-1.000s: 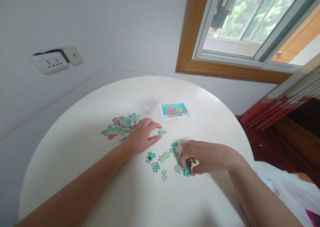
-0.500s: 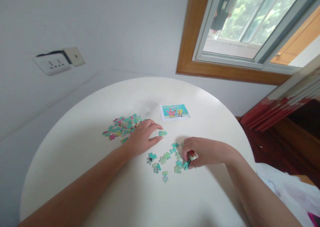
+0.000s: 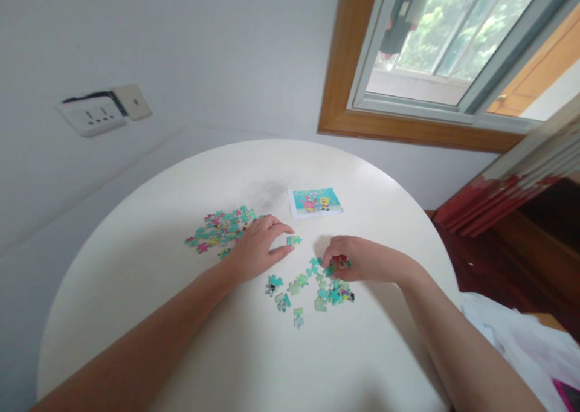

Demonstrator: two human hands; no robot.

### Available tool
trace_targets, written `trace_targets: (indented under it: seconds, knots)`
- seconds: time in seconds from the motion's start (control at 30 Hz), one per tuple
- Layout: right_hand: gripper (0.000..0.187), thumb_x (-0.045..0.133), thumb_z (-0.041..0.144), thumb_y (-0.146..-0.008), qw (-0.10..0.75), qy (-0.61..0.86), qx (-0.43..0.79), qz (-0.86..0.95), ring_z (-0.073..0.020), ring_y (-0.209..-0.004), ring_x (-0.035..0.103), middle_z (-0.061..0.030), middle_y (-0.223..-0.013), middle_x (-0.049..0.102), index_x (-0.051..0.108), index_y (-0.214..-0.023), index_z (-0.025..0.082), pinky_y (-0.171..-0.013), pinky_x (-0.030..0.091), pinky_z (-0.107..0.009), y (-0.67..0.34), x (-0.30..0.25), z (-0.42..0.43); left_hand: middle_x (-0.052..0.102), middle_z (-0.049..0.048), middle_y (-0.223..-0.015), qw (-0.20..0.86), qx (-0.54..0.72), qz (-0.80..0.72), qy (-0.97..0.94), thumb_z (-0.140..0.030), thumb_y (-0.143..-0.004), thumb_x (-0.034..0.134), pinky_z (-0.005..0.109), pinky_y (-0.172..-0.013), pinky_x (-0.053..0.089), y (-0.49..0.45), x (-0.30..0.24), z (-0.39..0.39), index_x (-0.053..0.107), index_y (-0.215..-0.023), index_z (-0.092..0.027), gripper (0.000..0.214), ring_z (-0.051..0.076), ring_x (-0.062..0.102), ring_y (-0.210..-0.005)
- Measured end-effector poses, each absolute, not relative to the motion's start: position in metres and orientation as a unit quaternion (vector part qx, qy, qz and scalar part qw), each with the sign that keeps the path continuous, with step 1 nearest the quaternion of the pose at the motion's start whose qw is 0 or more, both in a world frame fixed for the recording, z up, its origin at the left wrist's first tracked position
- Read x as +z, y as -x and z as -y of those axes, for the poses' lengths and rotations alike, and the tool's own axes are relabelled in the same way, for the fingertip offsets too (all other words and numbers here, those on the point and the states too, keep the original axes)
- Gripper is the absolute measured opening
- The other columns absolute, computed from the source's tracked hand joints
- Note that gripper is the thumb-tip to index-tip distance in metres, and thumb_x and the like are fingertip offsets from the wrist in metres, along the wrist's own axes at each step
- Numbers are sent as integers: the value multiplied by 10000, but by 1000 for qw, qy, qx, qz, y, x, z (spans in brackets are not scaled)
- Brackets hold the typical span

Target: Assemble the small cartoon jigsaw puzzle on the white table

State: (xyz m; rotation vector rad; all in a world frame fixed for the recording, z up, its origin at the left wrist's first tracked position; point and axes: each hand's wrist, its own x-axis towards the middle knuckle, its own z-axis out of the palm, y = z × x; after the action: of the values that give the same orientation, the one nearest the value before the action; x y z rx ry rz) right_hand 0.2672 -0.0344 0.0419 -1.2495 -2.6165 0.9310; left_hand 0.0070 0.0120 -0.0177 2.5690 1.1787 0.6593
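My left hand [image 3: 258, 249] rests on the table with thumb and forefinger apart. Between their tips lies a teal and yellow puzzle piece [image 3: 294, 241], flat on the table. My right hand [image 3: 353, 259] is closed, its fingertips pinched on a teal puzzle piece [image 3: 329, 270] at the upper edge of a loose cluster of pieces [image 3: 334, 293]; the fingers partly cover it. Several single green and teal pieces [image 3: 298, 283] lie between the two hands. Behind my left hand spreads a larger heap of mixed pieces [image 3: 222, 228], partly hidden by the hand.
A small picture card [image 3: 316, 202] with cartoon figures lies beyond my hands on the round white table [image 3: 254, 357]. The wall with a socket [image 3: 97, 115] and a wood-framed window [image 3: 335, 122] borders the far side. White plastic [image 3: 512, 345] shows at right.
My right hand has moved up and slightly left from the cluster's right side, uncovering pieces there. My left hand stays in place beside the single piece.
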Motion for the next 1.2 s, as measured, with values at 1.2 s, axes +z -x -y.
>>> trace_targets:
  seconds: [1.2]
  knots:
    - [268, 568, 52, -801, 126, 341, 275, 890, -145, -874, 607, -62, -999, 641, 695, -997, 183, -798, 473, -255, -235, 39, 49, 549, 63, -1059, 117, 223, -405, -879, -361, -854, 604, 392, -936, 421, -8, -17, -10, 620, -1102, -233, 279, 248, 527, -1031]
